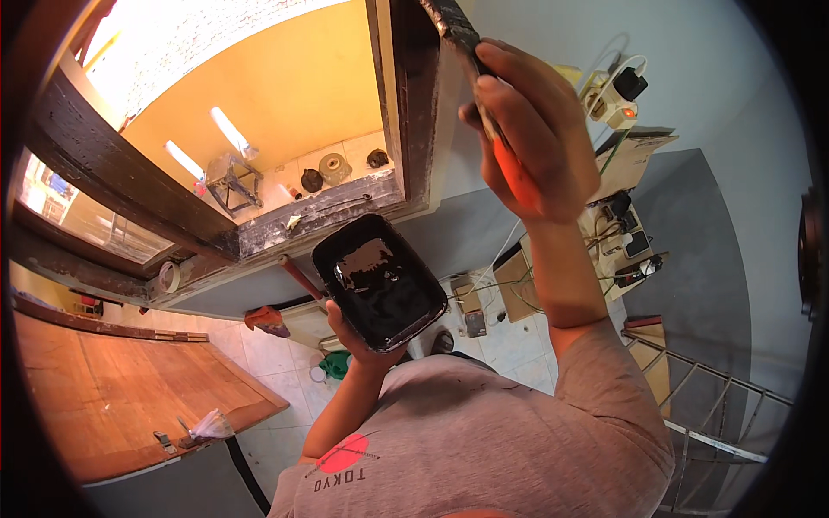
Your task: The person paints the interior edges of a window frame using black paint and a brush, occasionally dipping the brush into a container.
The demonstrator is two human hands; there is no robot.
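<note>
My right hand (544, 142) is raised at the upper middle, its fingers closed round a paintbrush (465, 41) with a dark, paint-caked head. A red-orange part of its handle shows along my palm. The brush head is beside the dark upright of the window frame (418, 104); whether they touch I cannot tell. Lower down, my left hand (356, 344) grips a black paint tray (436, 289) from its near left side. Glossy dark paint (380, 298) covers its bottom. A reddish stick (300, 276) sticks out beside the tray near my left thumb; its other end is hidden.
Beyond the sill (332, 203) stand a small stool (233, 183) and several jars. A tape roll (170, 276) is at the frame's lower left. Power strips with cables (611, 99) are at the right, above a metal rack (712, 406). A wooden panel (129, 380) is at the left.
</note>
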